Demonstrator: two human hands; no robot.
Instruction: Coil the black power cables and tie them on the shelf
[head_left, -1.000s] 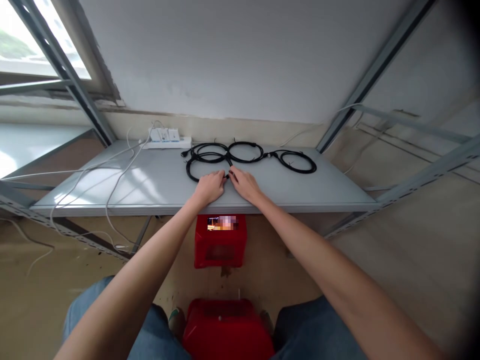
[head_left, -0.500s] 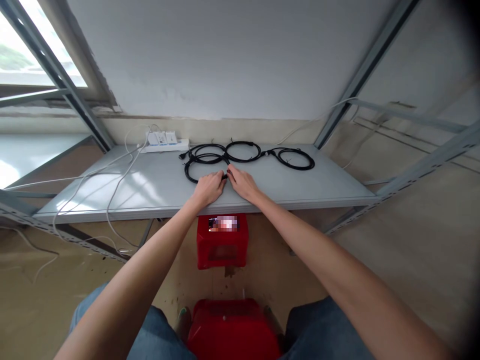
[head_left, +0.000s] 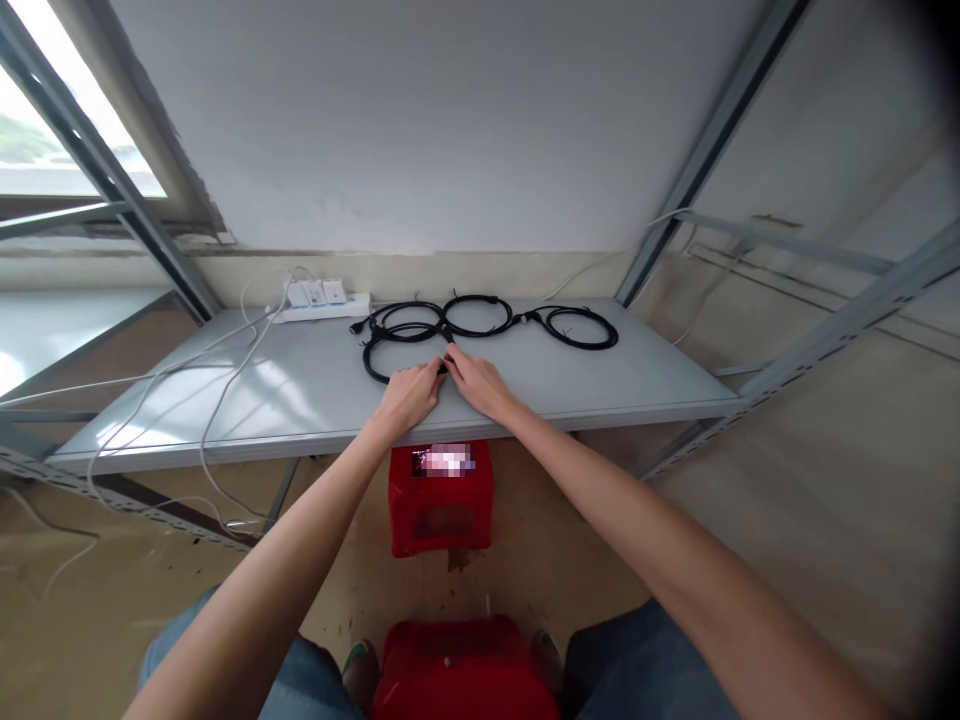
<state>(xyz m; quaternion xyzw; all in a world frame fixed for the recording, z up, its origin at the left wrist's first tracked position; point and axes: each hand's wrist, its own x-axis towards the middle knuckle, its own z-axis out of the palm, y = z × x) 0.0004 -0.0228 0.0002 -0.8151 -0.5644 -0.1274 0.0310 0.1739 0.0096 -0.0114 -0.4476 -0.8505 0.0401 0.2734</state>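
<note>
A looped black cable point(head_left: 367, 362) lies nearest to me on the grey shelf point(head_left: 315, 425). My left hand point(head_left: 411, 394) is closed around its front part, with the fingers curled and the knuckles up. Just to the right, the fingers of my right hand point(head_left: 478, 384) pinch the same cable close to the left fingertips. The bit between both hands is small and mostly hidden. Behind them a second black cable coil point(head_left: 478, 333) and another coil overlapping the near loop lie flat. Farther right rests a separate black cable coil point(head_left: 581, 346).
A white power strip point(head_left: 322, 312) with several white adapters stands at the back left, and white cords hang over the shelf's front edge. Metal uprights point(head_left: 679, 215) frame both sides. Below are a red stool point(head_left: 442, 520) with a lit screen on it and another red stool point(head_left: 465, 670).
The view has tilted and shifted slightly, so the shelf sits lower in the picture. Both hands stay together at the near cable, with only small finger movement.
</note>
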